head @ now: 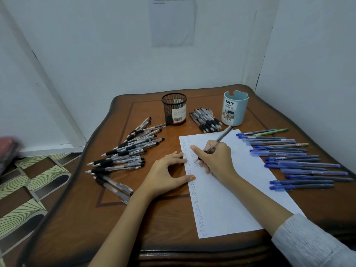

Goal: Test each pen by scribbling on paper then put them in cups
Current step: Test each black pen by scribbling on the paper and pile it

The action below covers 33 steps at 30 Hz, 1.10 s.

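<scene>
— How many cups stand on the table (pixel 154 228)?
— Two, both on the far side. A black mesh cup (pixel 174 109) is at 11 o'clock from the paper (pixel 231 193), and a pale blue cup (pixel 234 108) is at 1 o'clock. There is a single sheet of paper.
— And the pens?
— Three lots. The black pens (pixel 127 153) fan out at 9 o'clock. A tight bundle (pixel 207 120) lies between the cups at 12. The blue pens (pixel 300 162) lie in rows at 3 o'clock, with one green pen (pixel 273 132) at their far end. They overlap too much for an exact count, but each loose lot has well over ten.
— What are the person's hands doing?
— The left hand (pixel 169 174) lies flat with thumb and fingers spread, its fingertips pressing the paper's left edge. The right hand (pixel 217 158) pinches the held pen (pixel 221 139) with the index finger stretched out. The tip is on the sheet beside a column of scribbles, and the barrel slants toward 1 o'clock.
— Is anything hard to make out?
— The scribbles are too small to read. A wall sheet (pixel 172 22) is cut off at the top, its print illegible. A reddish blur sits at the left edge. The grey sleeve (pixel 308 243) runs out of frame at 5 o'clock.
</scene>
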Tool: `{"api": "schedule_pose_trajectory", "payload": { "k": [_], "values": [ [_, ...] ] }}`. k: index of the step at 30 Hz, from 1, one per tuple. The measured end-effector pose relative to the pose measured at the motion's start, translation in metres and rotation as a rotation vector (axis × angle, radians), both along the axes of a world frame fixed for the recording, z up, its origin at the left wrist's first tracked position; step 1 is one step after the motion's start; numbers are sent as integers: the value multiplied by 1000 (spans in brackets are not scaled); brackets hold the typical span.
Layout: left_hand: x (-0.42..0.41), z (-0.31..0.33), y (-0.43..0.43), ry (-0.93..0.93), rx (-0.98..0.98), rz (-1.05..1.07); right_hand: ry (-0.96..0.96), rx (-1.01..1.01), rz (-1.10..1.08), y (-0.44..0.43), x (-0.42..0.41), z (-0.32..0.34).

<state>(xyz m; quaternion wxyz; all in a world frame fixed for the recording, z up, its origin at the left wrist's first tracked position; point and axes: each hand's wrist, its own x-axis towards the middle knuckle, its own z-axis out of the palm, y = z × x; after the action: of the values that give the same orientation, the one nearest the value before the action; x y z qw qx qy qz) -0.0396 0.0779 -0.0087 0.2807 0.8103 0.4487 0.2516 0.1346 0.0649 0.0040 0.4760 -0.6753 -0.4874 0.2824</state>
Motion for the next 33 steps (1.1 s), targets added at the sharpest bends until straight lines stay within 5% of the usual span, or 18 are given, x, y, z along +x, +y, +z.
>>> {"api": "schedule_pose_trajectory", "payload": {
  "k": [33],
  "values": [
    [0, -5, 1, -44, 15, -34, -22, 59, 86, 1, 2, -6]
  ]
}}
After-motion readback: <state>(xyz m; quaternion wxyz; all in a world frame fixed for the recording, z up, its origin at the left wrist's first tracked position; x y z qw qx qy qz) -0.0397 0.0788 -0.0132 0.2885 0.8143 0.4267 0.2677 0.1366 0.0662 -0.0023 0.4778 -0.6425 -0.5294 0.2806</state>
